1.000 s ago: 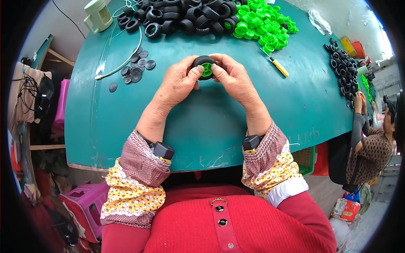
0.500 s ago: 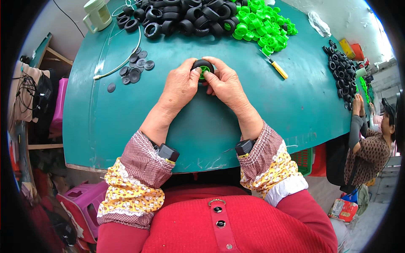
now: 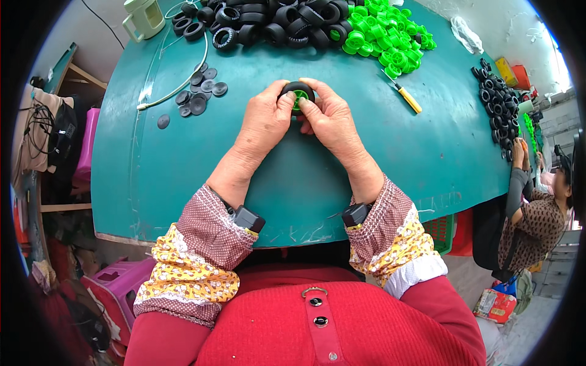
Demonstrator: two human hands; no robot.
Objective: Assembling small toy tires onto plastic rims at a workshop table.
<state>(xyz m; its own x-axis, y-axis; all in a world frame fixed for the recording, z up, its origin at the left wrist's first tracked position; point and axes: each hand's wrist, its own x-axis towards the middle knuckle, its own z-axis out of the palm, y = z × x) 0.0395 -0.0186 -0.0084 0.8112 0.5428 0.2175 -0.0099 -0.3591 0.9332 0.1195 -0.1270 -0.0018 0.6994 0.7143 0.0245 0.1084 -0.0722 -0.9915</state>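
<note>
Between my two hands, above the green tabletop point(image 3: 293, 201), is a small black toy tyre point(image 3: 293, 88) with a bright green wheel hub point(image 3: 300, 97) seated inside it. My left hand point(image 3: 267, 116) grips the tyre's left side, its thumb against the hub. On the other side my right hand point(image 3: 331, 119) closes round the rim, with the thumb pressing the green hub. The fingers behind the wheel are mostly hidden. At the table's far side lie a heap of black tyres point(image 3: 274, 24) and a heap of green hubs point(image 3: 390, 38).
Several dark discs point(image 3: 197, 105) lie left, beside a pale thin tube point(image 3: 177, 91). A yellow-handled screwdriver point(image 3: 408, 100) rests right of my hands. A mug point(image 3: 144, 19) stands far left. At right, another person point(image 3: 534, 219) works by more tyres point(image 3: 497, 110).
Both hands and the wheel appear slightly further right in the view, which has itself shifted a little. My thumbs remain on the green hub.
</note>
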